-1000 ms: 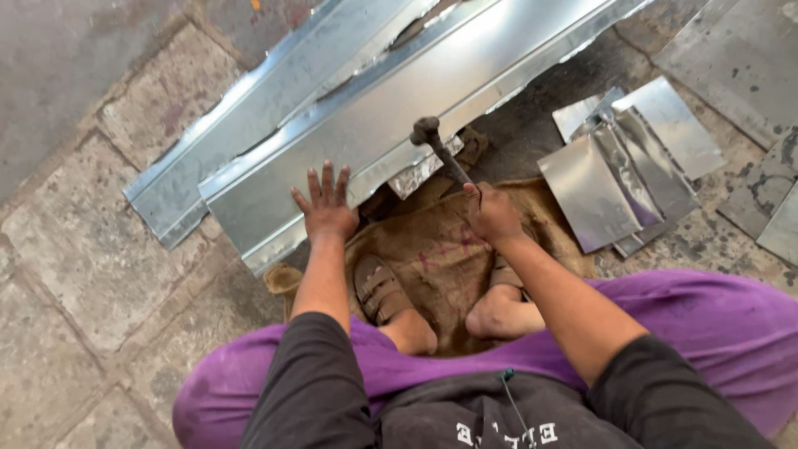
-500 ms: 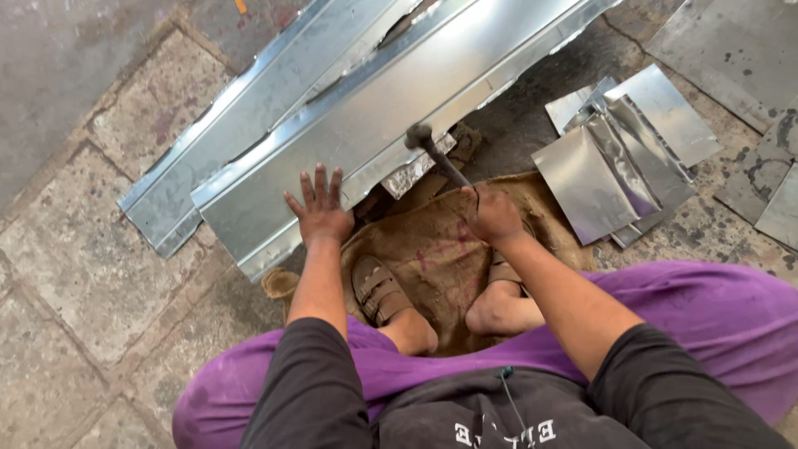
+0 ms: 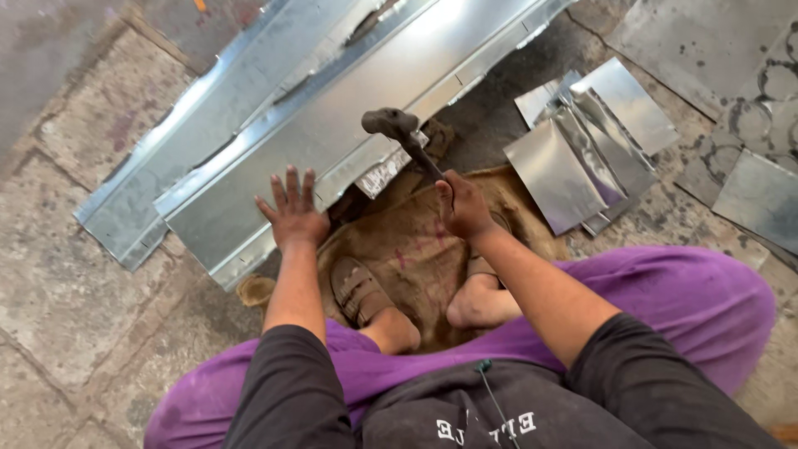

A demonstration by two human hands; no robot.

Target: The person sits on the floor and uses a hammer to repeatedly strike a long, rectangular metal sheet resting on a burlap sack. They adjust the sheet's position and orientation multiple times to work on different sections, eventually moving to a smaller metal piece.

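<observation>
Sheet [image 3: 349, 125] on floor, near edge already bent up along most of its length. Left hand [image 3: 293, 214] splayed flat, pinning that edge. Right hand [image 3: 464, 206] clenched around hammer [image 3: 407, 137], head raised above edge; flattening apparently unfinished.

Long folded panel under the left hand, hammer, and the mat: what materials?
Long panel: thin sheet metal, seemingly galvanised; bright grey sheen, crisp folds. Hammer in right hand: dark, dull metal head, handle unclear. Mat: coarse brown burlap-like weave. Left hand lies flat on the panel.

Left hand [image 3: 293, 218] splayed flat (fingers spread); right hand [image 3: 464, 206] fisted.
</observation>
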